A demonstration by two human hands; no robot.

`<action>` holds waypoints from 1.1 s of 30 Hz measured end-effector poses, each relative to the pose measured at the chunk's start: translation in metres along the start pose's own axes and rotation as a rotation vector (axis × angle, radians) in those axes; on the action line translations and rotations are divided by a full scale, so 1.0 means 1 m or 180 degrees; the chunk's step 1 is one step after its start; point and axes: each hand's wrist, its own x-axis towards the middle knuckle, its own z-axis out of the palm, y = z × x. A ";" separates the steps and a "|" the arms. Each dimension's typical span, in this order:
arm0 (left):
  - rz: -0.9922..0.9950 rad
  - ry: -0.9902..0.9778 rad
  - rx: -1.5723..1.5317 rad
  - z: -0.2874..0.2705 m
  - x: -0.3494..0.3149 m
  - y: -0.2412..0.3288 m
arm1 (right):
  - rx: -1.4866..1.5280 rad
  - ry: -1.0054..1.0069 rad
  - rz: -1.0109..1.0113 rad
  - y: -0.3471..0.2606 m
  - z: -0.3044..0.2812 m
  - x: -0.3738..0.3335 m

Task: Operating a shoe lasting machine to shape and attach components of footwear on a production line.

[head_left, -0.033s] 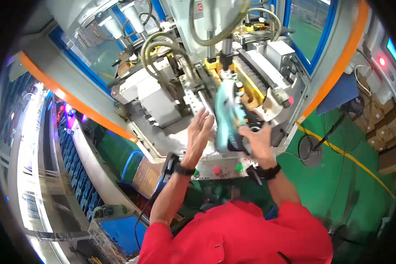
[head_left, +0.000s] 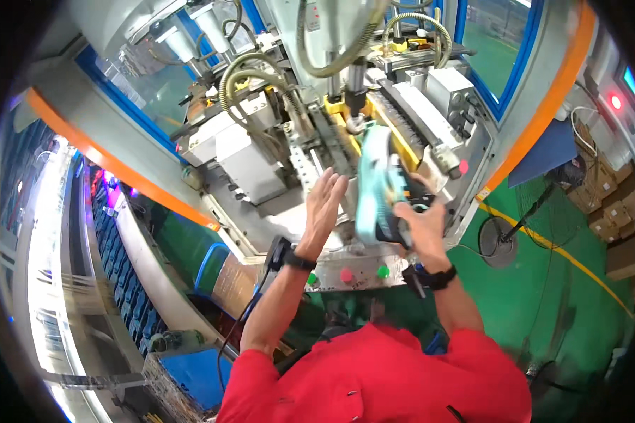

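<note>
A teal shoe [head_left: 374, 194] with black and yellow parts is in front of the machine's yellow-framed station, its far end close to a metal press rod [head_left: 357, 99]. At its near, right side my right hand [head_left: 425, 227] has its fingers curled round the black end; the fingertips are partly hidden. To the left of the shoe, my left hand [head_left: 324, 204] is open, fingers stretched out and apart from it, palm turned toward it. Black bands are on both wrists.
White machine blocks [head_left: 250, 163] flank the station on the left. Green and red buttons [head_left: 346, 275] line the machine's front edge. Orange guard edges [head_left: 543, 106] run along both sides. A conveyor with dark blue pads [head_left: 123, 261] is at left, a floor fan [head_left: 499, 242] at right.
The shoe and my right hand have shifted slightly right. My left hand has moved a little to the right and stays open.
</note>
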 end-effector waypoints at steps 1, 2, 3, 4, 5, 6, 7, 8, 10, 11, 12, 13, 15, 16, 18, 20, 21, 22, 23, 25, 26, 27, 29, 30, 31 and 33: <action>-0.0126 0.0068 0.0107 0.009 0.031 -0.018 | -0.0184 0.0160 -0.0136 0.000 -0.017 0.010; -0.0093 0.0204 0.0148 0.027 0.057 -0.027 | -0.0181 0.0353 -0.0142 0.004 -0.035 0.018; -0.0076 0.0325 0.0189 0.040 0.082 -0.038 | -0.0190 0.0561 -0.0137 0.009 -0.051 0.020; -0.0013 0.0400 0.0812 0.021 0.124 -0.081 | -0.0218 0.0639 -0.0125 0.001 -0.054 0.021; -0.0373 0.0648 0.1497 0.035 0.145 -0.086 | -0.0288 0.0857 -0.0094 -0.004 -0.067 0.022; -0.0403 0.0626 0.1554 0.042 0.160 -0.093 | -0.0464 0.1012 -0.0050 -0.005 -0.080 0.021; -0.0421 0.0601 0.1600 0.049 0.177 -0.100 | -0.0541 0.1127 0.0000 -0.013 -0.086 0.021; -0.0313 0.0900 0.1836 0.040 0.203 -0.133 | -0.0611 0.1186 -0.0097 -0.018 -0.087 0.022; -0.0215 0.1285 0.2381 0.036 0.236 -0.170 | -0.0878 0.1387 -0.0107 -0.018 -0.094 0.024; -0.0503 0.1083 0.2555 0.052 0.240 -0.152 | -0.1108 0.1621 -0.0021 -0.016 -0.103 0.024; -0.0726 0.0968 0.2532 0.042 0.250 -0.153 | -0.1210 0.1635 -0.0031 -0.020 -0.104 0.026; -0.0555 0.1223 0.2583 0.032 0.257 -0.161 | -0.1222 0.1608 -0.0040 -0.020 -0.102 0.033; -0.0555 0.1227 0.2345 0.013 0.262 -0.169 | -0.1402 0.1438 -0.0126 -0.020 -0.099 0.050; -0.0577 0.1214 0.2362 0.003 0.257 -0.166 | -0.1615 0.1362 -0.0321 -0.024 -0.092 0.062; -0.1145 0.1168 0.0139 -0.029 0.244 -0.159 | -0.1781 0.1093 -0.0201 -0.041 -0.059 0.108; -0.1838 0.0332 -0.1326 -0.018 0.195 -0.082 | -0.1917 0.0599 -0.0494 -0.024 -0.060 0.178; -0.1728 0.0177 -0.1661 -0.033 0.159 -0.057 | -0.2440 0.0285 -0.0104 -0.033 -0.026 0.206; -0.1778 -0.0075 -0.1705 -0.049 0.127 -0.041 | -0.2816 0.0186 -0.0020 -0.020 -0.007 0.235; -0.1853 -0.0155 -0.1957 -0.069 0.082 -0.034 | -0.3276 0.0178 0.0329 -0.012 0.037 0.231; -0.1855 -0.0107 -0.1554 -0.095 0.018 -0.004 | -0.3396 -0.0562 0.0112 0.028 0.079 0.273; -0.1736 -0.0022 -0.1707 -0.109 -0.012 0.011 | -0.3502 -0.0778 0.0225 0.045 0.112 0.275; -0.1578 0.0112 -0.1553 -0.122 -0.040 0.023 | -0.3629 -0.0953 0.0343 0.059 0.141 0.275; -0.1648 0.0418 -0.1561 -0.156 -0.095 0.035 | -0.3606 -0.1185 0.0588 0.113 0.181 0.290; -0.1437 0.0651 -0.1510 -0.170 -0.122 0.041 | -0.3735 -0.0997 0.0413 0.138 0.201 0.287; -0.1387 0.0952 -0.1371 -0.183 -0.148 0.044 | -0.3856 -0.0790 0.0238 0.162 0.216 0.283; -0.1184 0.1697 -0.1138 -0.197 -0.191 0.048 | -0.4276 -0.0498 0.0309 0.199 0.234 0.271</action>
